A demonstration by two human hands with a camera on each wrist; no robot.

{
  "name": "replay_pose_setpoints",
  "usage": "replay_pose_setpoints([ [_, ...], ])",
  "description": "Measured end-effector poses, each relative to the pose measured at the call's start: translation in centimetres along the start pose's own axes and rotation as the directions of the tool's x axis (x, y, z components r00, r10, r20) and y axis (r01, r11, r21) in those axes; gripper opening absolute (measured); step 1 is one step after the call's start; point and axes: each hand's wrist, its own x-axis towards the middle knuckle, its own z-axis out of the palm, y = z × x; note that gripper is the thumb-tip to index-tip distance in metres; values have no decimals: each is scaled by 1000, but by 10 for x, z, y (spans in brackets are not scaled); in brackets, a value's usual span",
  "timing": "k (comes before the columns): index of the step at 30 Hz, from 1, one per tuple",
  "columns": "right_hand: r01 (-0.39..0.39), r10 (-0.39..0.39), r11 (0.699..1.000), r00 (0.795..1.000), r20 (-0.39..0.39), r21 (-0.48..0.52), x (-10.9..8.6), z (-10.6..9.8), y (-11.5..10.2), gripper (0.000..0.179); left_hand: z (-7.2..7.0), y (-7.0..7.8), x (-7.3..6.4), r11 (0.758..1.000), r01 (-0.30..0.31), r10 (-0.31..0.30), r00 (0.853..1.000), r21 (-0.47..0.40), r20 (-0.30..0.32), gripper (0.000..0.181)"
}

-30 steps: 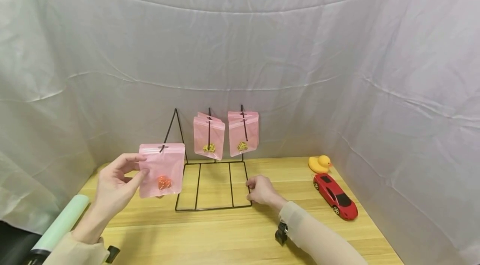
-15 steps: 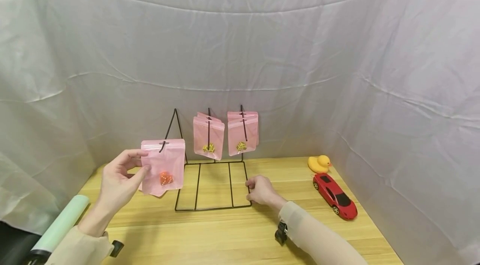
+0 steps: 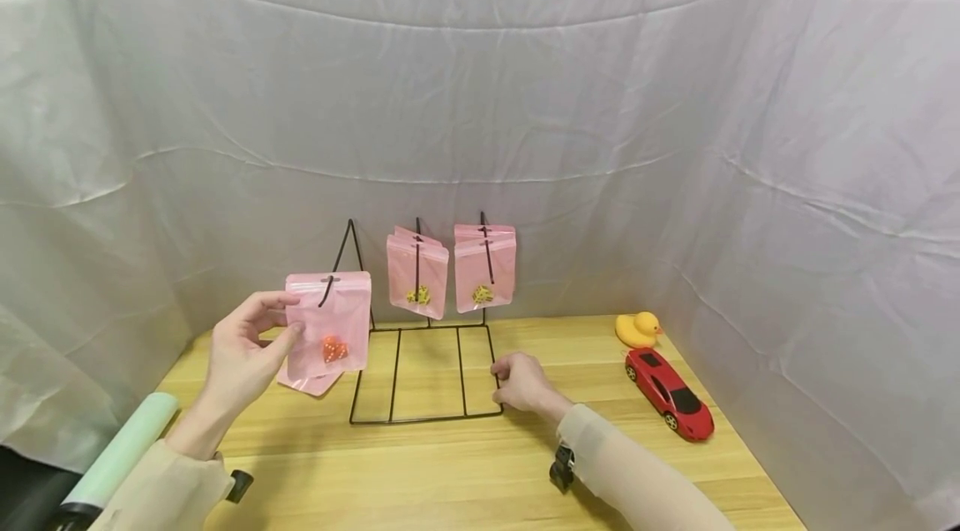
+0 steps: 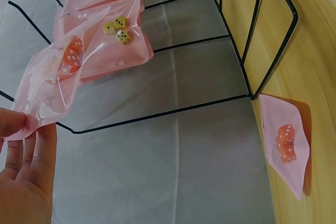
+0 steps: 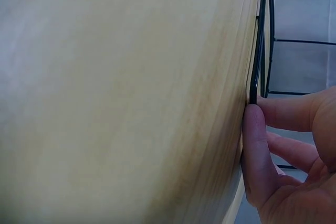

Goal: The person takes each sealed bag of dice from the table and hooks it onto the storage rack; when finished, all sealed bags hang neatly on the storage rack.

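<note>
My left hand [image 3: 243, 356] pinches the left edge of a pink zip bag [image 3: 347, 318] with orange dice in it. The black wire of the rack's left hook passes through the bag's hang hole and its tip shows in front. On the wire display rack [image 3: 427, 418], pink bags with yellow dice hang from the middle hook [image 3: 401, 273] and the right hook [image 3: 468, 268]. Thumb and fingers of my right hand [image 3: 522, 383] pinch the right side of the rack's base. Another pink bag with orange dice [image 4: 274, 116] lies on the table beside the rack, partly hidden in the head view.
A yellow rubber duck [image 3: 637, 330] and a red toy car [image 3: 670, 394] stand at the right of the wooden table [image 3: 420, 481]. A mint-green cylinder [image 3: 123, 452] lies at the left edge. Grey cloth [image 3: 480, 106] hangs behind and at both sides.
My left hand has moved the bag up and slightly right, farther back along the left hook. More of the bag lying on the table now shows below it. My right hand stays put.
</note>
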Motion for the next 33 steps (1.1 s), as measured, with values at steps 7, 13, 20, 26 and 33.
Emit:
replay_pose_setpoints([
  [7, -10, 10, 1000, 1000, 1, 4, -1, 0, 0, 48, 4, -3, 5, 1000, -1, 1, 1000, -8, -11, 32],
  [13, -8, 8, 1000, 1000, -6, 3, 0, 0, 0, 47, 6, -9, 11, 1000, 3, -3, 1000, -13, -8, 32],
  [20, 2, -2, 1000, 1000, -11, 4, 1, 2, 3, 47, 9, -12, 18, 999, 1, -1, 1000, -32, -10, 33],
  [26, -1, 1, 1000, 1000, -12, 8, 2, 2, 3, 47, 12, -14, 27, 1000, 12, -12, 1000, -10, -7, 34],
  [33, 6, -5, 1000, 1000, -9, 3, 1, 2, 2, 48, 14, -18, 38, 999, 24, -24, 1000, 31, -14, 35],
])
